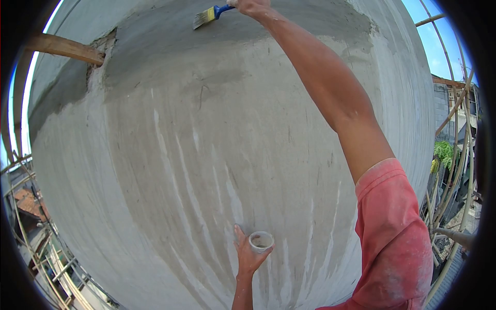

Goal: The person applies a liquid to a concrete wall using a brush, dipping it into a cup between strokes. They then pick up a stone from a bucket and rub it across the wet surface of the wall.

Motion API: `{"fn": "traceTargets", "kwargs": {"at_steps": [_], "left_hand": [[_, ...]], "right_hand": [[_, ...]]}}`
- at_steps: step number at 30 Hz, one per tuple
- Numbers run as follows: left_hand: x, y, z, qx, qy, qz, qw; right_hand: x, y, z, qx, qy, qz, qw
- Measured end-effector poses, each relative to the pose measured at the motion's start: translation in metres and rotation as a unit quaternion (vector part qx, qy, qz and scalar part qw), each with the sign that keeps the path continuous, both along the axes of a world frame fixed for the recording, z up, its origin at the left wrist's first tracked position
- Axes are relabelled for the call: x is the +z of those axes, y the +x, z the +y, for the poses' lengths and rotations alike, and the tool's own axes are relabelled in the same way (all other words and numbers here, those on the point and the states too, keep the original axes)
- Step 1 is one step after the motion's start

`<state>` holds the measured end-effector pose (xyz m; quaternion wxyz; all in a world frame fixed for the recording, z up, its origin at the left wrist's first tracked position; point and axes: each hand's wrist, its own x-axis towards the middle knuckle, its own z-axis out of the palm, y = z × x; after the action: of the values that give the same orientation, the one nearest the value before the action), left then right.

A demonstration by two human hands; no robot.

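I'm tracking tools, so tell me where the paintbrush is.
The paintbrush is near the top of the head view, left of centre, in the right hand, by the wall's dark upper band.

1. Before us, a plastered wall (268, 134) spans the middle of the view.
2. At its upper part, our right hand (250, 6) holds a paintbrush (209, 16), bristles to the left of the handle.
3. Well below, near the wall's lower middle, our left hand (249, 254) grips a cup (262, 250).
4. Left of the paintbrush, a wooden beam (67, 49) reaches into a hole (109, 40) in the wall.
5. At our lower left lie bamboo poles (62, 271), a tiled roof (30, 202) above them.
6. Right of the wall, scaffold poles (454, 103) stand near a leafy plant (443, 153).
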<state>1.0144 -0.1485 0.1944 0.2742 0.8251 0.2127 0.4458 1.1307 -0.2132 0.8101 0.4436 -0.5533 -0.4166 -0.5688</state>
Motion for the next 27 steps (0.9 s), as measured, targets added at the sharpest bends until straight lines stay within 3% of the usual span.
{"fn": "traceTargets", "kwargs": {"at_steps": [3,5,7,8,10,11,12,13,16,17,19,23,26,27], "left_hand": [[0.001,-0.002,-0.001,-0.011,-0.007,0.002,1.000],[0.001,-0.003,-0.002,-0.007,-0.002,-0.002,1.000],[0.004,-0.002,-0.002,-0.001,0.008,-0.010,1.000],[0.004,-0.004,-0.003,-0.001,0.001,-0.002,1.000],[0.003,-0.004,-0.003,0.000,-0.005,0.004,1.000],[0.001,-0.003,-0.002,0.000,0.003,-0.002,1.000],[0.000,-0.001,-0.001,0.001,0.010,-0.008,1.000],[-0.001,0.000,0.000,0.005,0.010,-0.009,1.000],[-0.002,0.001,0.001,-0.005,0.001,-0.006,1.000],[-0.004,0.000,0.001,0.002,0.001,-0.006,1.000],[-0.002,0.005,0.000,0.000,0.008,-0.003,1.000],[-0.002,0.006,-0.001,-0.008,-0.017,-0.037,0.999],[0.000,0.004,-0.003,-0.007,-0.034,-0.043,0.998],[0.002,0.005,-0.006,-0.005,-0.037,-0.039,0.999]], "right_hand": [[0.006,0.096,-0.076,-0.107,0.059,0.091,0.988],[0.039,0.195,-0.098,-0.187,0.122,0.049,0.973],[0.000,0.163,-0.132,-0.122,0.112,0.027,0.986],[0.008,0.167,-0.120,-0.119,0.112,0.027,0.986],[0.030,0.163,-0.080,-0.234,0.150,-0.072,0.958],[0.017,0.137,-0.058,-0.297,0.145,-0.177,0.927],[0.015,0.096,-0.034,-0.200,0.097,-0.149,0.964],[0.009,0.054,-0.011,-0.211,0.054,-0.159,0.963],[0.003,-0.024,0.065,-0.105,0.032,-0.260,0.959],[-0.029,-0.065,0.050,-0.144,-0.003,-0.245,0.959],[-0.048,-0.112,0.052,-0.046,-0.037,-0.204,0.977],[-0.032,-0.081,0.044,0.031,0.008,-0.130,0.991],[0.017,0.032,-0.002,-0.037,0.045,-0.032,0.998],[0.006,0.063,-0.045,-0.071,0.055,-0.004,0.996]]}}
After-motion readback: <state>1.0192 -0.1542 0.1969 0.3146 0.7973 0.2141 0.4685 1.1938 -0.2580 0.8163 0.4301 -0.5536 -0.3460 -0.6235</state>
